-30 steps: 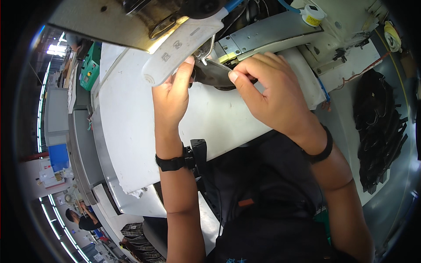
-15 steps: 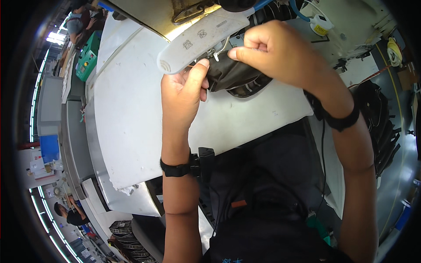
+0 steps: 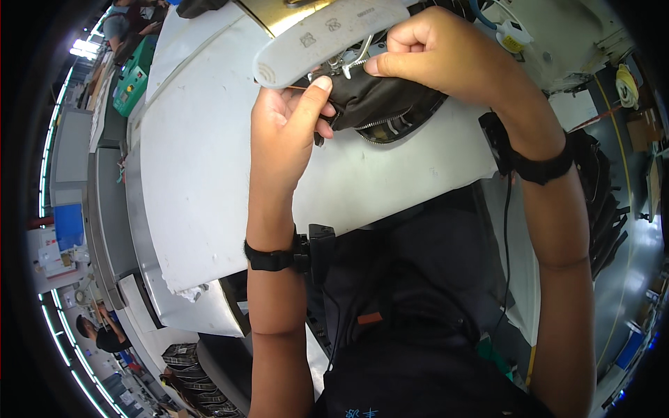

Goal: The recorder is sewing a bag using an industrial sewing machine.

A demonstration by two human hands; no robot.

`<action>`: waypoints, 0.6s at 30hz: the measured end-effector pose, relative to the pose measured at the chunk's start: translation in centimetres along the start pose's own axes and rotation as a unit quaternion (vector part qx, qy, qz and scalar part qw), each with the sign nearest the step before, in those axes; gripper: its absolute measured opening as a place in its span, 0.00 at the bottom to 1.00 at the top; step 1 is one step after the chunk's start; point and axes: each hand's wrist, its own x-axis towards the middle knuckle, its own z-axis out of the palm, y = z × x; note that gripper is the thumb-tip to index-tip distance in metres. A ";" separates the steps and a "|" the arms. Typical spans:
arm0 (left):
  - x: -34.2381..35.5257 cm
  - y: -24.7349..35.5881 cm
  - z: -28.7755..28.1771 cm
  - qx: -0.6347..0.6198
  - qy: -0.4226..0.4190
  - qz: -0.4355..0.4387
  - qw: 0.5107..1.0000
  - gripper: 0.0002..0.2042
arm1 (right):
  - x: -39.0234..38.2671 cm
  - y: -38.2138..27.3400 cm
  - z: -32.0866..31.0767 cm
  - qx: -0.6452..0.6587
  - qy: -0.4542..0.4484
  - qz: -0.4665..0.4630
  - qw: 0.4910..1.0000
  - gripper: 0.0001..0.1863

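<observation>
A dark olive zippered fabric piece (image 3: 376,99), like a small bag or pouch, lies bunched on the white tabletop under the sewing machine's presser area (image 3: 336,64). My left hand (image 3: 287,129) pinches its left edge between thumb and fingers, close to the needle area. On the other side, my right hand (image 3: 449,61) has thumb and curled fingers closed on the upper edge, where zipper teeth show by the thumb. An open zipper (image 3: 382,124) curves along the near side, with a striped inside showing. The exact needle spot is partly hidden by the machine arm.
The sewing machine's pale arm (image 3: 331,40) overhangs my left fingertips. A white worktable (image 3: 202,174) spreads left and near. Farther off are a green box (image 3: 135,78), a heap of dark fabric pieces (image 3: 605,209) at right, striped pieces (image 3: 198,380) at lower left, and a seated person (image 3: 104,333).
The view has shifted slightly, so the scene sits a little higher. Both hands keep their hold, and the fabric's right part now shows spread farther right beneath my right hand.
</observation>
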 end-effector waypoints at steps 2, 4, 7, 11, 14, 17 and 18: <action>0.3 0.0 -0.4 -0.004 -0.019 -0.002 1.000 0.18 | -0.4 0.4 -0.7 -0.050 0.004 -0.098 0.994 0.14; 0.4 -0.2 -0.4 0.001 -0.016 0.008 1.000 0.19 | 0.2 0.8 0.0 -0.150 0.048 -0.289 0.944 0.16; 0.4 0.2 -0.8 0.021 -0.031 -0.017 0.999 0.19 | 0.2 1.3 0.0 0.025 0.024 -0.171 0.985 0.17; 0.5 0.3 -0.9 0.020 -0.037 -0.021 0.999 0.19 | 0.3 1.4 0.2 -0.004 0.019 -0.119 0.993 0.18; 0.7 0.1 -1.1 0.025 -0.041 0.006 0.999 0.19 | 0.4 1.2 0.2 -0.044 0.021 -0.163 0.985 0.19; 0.8 0.1 -1.5 0.045 -0.056 -0.008 0.997 0.19 | 0.0 0.6 -0.1 -0.032 -0.006 -0.033 0.999 0.20; 0.8 0.2 -1.6 0.041 -0.066 -0.008 0.997 0.19 | 0.0 0.5 -0.3 -0.028 -0.013 0.009 0.999 0.21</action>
